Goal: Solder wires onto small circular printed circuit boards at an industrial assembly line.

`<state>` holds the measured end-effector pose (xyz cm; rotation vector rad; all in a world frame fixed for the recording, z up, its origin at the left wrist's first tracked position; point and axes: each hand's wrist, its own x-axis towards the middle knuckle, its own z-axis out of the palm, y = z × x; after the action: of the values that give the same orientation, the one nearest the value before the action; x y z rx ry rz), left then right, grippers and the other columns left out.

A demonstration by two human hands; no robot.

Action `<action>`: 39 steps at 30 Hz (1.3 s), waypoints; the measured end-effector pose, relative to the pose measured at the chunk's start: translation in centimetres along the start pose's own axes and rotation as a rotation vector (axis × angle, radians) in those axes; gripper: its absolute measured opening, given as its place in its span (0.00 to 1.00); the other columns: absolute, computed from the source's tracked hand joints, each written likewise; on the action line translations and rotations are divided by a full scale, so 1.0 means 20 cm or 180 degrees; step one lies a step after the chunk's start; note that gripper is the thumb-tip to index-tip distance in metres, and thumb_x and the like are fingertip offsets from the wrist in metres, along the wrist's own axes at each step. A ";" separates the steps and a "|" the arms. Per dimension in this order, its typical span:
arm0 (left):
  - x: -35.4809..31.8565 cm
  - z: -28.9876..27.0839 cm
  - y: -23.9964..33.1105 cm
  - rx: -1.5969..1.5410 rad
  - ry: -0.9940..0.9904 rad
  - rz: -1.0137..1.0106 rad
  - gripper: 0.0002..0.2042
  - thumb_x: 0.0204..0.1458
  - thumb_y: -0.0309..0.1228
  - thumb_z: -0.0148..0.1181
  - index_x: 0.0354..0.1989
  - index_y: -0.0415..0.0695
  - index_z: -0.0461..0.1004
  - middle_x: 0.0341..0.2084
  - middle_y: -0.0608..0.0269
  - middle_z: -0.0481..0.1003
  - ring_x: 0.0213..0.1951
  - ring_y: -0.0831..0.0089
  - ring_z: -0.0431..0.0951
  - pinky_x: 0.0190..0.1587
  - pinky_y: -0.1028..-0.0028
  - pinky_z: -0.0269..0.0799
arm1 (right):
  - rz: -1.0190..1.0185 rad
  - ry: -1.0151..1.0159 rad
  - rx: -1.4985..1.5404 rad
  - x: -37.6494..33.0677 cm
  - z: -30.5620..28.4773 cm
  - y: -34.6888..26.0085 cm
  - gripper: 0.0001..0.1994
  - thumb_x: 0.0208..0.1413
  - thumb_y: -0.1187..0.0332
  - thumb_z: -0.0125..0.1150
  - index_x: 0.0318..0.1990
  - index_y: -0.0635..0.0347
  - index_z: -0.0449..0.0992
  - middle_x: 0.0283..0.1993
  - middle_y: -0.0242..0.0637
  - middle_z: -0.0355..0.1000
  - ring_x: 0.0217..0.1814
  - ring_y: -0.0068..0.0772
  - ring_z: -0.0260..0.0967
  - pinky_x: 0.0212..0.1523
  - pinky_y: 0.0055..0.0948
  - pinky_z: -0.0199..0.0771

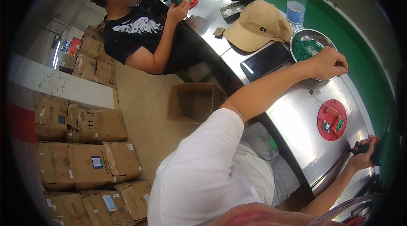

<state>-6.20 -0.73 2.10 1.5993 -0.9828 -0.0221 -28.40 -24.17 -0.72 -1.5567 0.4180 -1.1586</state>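
Observation:
My left hand [330, 63] is over the near right rim of a metal bowl [330, 44] that holds green pieces, perhaps small circuit boards [306, 50]. Its fingers are curled together, and anything between them is hidden. At the lower right my right hand [363, 157] grips a dark green corded hand tool [376, 151] with a red button; its front end is lost in the dark rim. Between my hands lies a round red disc [321, 117] with a green circuit board [340, 124], a small round part and thin wires. One wire runs to a small brown connector [311, 92].
Beside the bowl lie a black phone [266, 61], a beige cap [254, 24] and a water bottle [296, 3]. A cord [328, 171] trails over the metal table [292, 130]. A co-worker [140, 35] holds a green tool. An open carton [190, 103] and stacked cartons [91, 162] stand on the floor.

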 end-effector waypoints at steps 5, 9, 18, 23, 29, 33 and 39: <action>-0.02 0.00 0.06 0.0136 -0.0507 -0.0221 0.08 0.52 0.27 0.61 0.36 0.36 0.81 0.24 0.57 0.82 0.30 0.72 0.83 0.39 0.74 0.77 | 0.0179 0.0103 0.0223 -0.02 0.01 0.01 0.04 0.61 0.76 0.56 0.41 0.65 0.74 0.31 0.34 0.70 0.21 0.21 0.63 0.24 0.22 0.66; -0.04 0.00 0.05 0.0322 -0.0375 0.0055 0.07 0.53 0.26 0.60 0.38 0.37 0.80 0.24 0.56 0.81 0.29 0.70 0.82 0.38 0.72 0.76 | -0.0090 -0.0296 -0.0227 -0.03 -0.03 0.07 0.07 0.60 0.74 0.59 0.43 0.66 0.76 0.31 0.32 0.71 0.20 0.18 0.62 0.23 0.21 0.64; -0.03 0.11 0.05 0.0252 -0.0630 -0.0565 0.09 0.56 0.30 0.60 0.37 0.35 0.80 0.30 0.62 0.80 0.33 0.78 0.77 0.40 0.77 0.72 | -0.0369 -0.1062 -0.0259 -0.22 -0.10 -0.14 0.15 0.64 0.63 0.55 0.50 0.65 0.73 0.33 0.35 0.73 0.22 0.20 0.67 0.23 0.21 0.63; -0.27 0.18 0.29 0.0205 -0.0419 -0.0040 0.07 0.51 0.27 0.62 0.35 0.36 0.80 0.25 0.55 0.79 0.26 0.70 0.78 0.32 0.72 0.74 | 0.0652 -0.1194 0.0155 -0.32 -0.15 -0.40 0.13 0.62 0.72 0.57 0.51 0.71 0.74 0.36 0.37 0.74 0.22 0.22 0.67 0.24 0.22 0.66; -0.43 0.36 0.23 0.0322 -0.0143 0.0247 0.05 0.46 0.21 0.64 0.32 0.36 0.79 0.23 0.57 0.77 0.20 0.70 0.73 0.23 0.74 0.67 | 0.0824 -0.1334 -0.0262 -0.53 -0.31 -0.33 0.22 0.59 0.60 0.62 0.54 0.69 0.71 0.42 0.43 0.74 0.20 0.27 0.67 0.19 0.23 0.63; -0.45 0.42 0.15 0.0937 -0.0017 0.0667 0.05 0.46 0.23 0.63 0.31 0.39 0.78 0.24 0.57 0.77 0.24 0.61 0.77 0.27 0.67 0.74 | 0.0860 -0.1545 -0.0400 -0.57 -0.37 -0.29 0.22 0.58 0.61 0.63 0.53 0.69 0.73 0.41 0.42 0.75 0.22 0.28 0.67 0.24 0.25 0.64; -0.47 0.43 0.11 0.1241 -0.0148 0.0606 0.04 0.45 0.24 0.62 0.30 0.39 0.77 0.25 0.57 0.78 0.24 0.61 0.78 0.26 0.66 0.74 | 0.0840 -0.1706 -0.0673 -0.60 -0.41 -0.29 0.22 0.57 0.61 0.63 0.52 0.70 0.73 0.38 0.40 0.74 0.23 0.27 0.67 0.24 0.25 0.63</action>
<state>-17.86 -1.96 -3.28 1.8549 -1.2264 0.2795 -42.61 -17.52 -1.54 -1.8537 0.3757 -0.4762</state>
